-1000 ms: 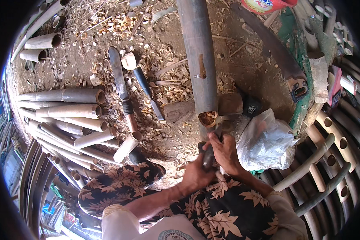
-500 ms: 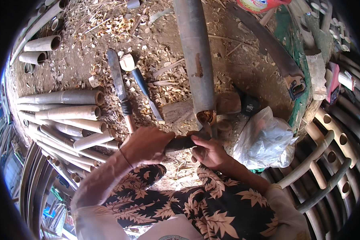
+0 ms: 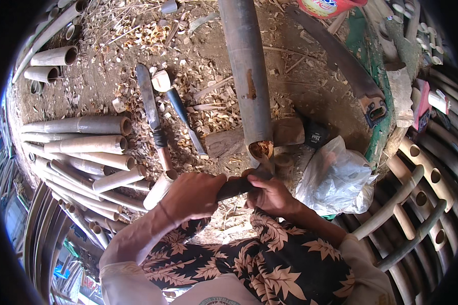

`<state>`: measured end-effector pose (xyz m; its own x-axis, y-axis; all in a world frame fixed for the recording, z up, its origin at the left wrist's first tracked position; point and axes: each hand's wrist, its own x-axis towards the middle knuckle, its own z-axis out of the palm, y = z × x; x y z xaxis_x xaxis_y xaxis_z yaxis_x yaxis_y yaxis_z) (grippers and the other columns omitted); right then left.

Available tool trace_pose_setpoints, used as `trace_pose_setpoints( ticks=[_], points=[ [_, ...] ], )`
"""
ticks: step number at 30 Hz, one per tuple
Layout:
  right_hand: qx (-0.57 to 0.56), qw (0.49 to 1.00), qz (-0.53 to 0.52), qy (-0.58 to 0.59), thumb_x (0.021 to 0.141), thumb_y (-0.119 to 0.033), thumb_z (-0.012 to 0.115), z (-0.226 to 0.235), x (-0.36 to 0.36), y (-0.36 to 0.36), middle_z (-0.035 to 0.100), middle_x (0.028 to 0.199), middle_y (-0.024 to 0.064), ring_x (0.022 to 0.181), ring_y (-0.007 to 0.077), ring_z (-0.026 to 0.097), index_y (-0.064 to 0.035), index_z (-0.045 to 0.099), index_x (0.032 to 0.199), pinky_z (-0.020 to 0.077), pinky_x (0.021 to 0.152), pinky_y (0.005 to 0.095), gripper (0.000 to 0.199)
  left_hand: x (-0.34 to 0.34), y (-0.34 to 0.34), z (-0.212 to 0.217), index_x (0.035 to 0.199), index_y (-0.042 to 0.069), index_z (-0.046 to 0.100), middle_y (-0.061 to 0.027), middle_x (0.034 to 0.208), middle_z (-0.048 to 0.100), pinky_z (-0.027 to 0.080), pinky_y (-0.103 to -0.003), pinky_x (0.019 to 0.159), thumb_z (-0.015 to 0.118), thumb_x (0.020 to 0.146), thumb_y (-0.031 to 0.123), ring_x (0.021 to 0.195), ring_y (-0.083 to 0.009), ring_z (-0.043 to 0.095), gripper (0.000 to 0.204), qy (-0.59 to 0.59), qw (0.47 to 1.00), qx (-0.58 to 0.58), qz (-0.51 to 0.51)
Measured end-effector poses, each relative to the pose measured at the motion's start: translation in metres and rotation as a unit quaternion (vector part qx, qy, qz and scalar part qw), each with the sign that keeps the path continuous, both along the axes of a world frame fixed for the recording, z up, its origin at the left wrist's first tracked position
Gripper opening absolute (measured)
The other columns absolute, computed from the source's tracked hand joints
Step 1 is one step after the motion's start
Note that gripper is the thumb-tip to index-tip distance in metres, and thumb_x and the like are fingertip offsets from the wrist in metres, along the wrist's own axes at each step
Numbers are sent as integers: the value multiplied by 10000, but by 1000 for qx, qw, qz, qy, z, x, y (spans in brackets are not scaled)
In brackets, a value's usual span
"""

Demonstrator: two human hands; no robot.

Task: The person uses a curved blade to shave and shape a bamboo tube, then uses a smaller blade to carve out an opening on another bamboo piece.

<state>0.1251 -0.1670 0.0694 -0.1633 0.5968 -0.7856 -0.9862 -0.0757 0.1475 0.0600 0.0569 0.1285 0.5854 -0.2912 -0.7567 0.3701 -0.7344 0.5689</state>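
My left hand (image 3: 196, 194) is wrapped round the dark handle of a knife (image 3: 234, 188). Across the other end of the handle, near the blade, my right hand (image 3: 274, 194) is closed with its thumb on top. The blade shows only in part, against the near open end of a thick dark bamboo pole (image 3: 253, 101). That end is hollow, with a rough brown inside, and it rests on a wooden block (image 3: 226, 143). Left of the pole lie a machete (image 3: 148, 96) and a chisel (image 3: 184, 118) with a dark blue-green handle.
Cut bamboo tubes (image 3: 86, 144) are piled at the left, and wood shavings (image 3: 145, 34) litter the ground. To the right are a clear plastic bag (image 3: 337, 180), a black cup-like object (image 3: 316, 136) and a handsaw (image 3: 348, 71). Bamboo poles with holes (image 3: 421, 198) lie at the lower right.
My left hand has shifted a little right, toward my right hand, along with the knife handle. A pale bamboo tube beside my left wrist now shows more.
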Motion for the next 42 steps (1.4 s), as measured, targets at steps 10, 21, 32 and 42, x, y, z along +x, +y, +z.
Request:
trace_pose_setpoints(
  ticks=[10, 21, 32, 42],
  points=[
    [-131, 748, 413, -503, 1012, -322, 442, -5, 10, -22, 676, 721, 94, 537, 168, 606, 37, 618, 934, 467, 518, 325, 407, -43, -151, -24, 1202, 38, 451, -280, 819, 656, 543, -506, 680, 662, 782, 162, 749, -454, 659, 487, 123, 888, -119, 426],
    [-41, 622, 248, -742, 965, -231, 527, 56, 34, -48, 645, 610, 94, 545, 310, 636, -30, 607, 852, 492, 574, 413, 244, -39, -187, -28, 1267, 9, 466, -221, 908, 634, 554, -433, 675, 729, 735, 179, 808, -393, 667, 617, -233, 868, -35, 438],
    [193, 459, 266, -826, 729, -91, 738, 69, 133, -35, 633, 901, 81, 801, 202, 645, -9, 589, 1124, 534, 754, 345, 431, 31, -95, 44, 1180, -54, 571, -211, 1028, 652, 549, -397, 769, 700, 818, 357, 861, -301, 675, 563, -164, 781, -322, 509],
    [165, 676, 3, -718, 775, -54, 701, -3, 114, -8, 606, 744, 52, 651, 153, 597, -32, 590, 802, 497, 618, 309, 116, -31, -141, -98, 1306, -112, 457, -257, 1264, 555, 399, -389, 1045, 793, 723, 544, 1194, -313, 530, 940, -35, 701, -170, 692]
  ],
)
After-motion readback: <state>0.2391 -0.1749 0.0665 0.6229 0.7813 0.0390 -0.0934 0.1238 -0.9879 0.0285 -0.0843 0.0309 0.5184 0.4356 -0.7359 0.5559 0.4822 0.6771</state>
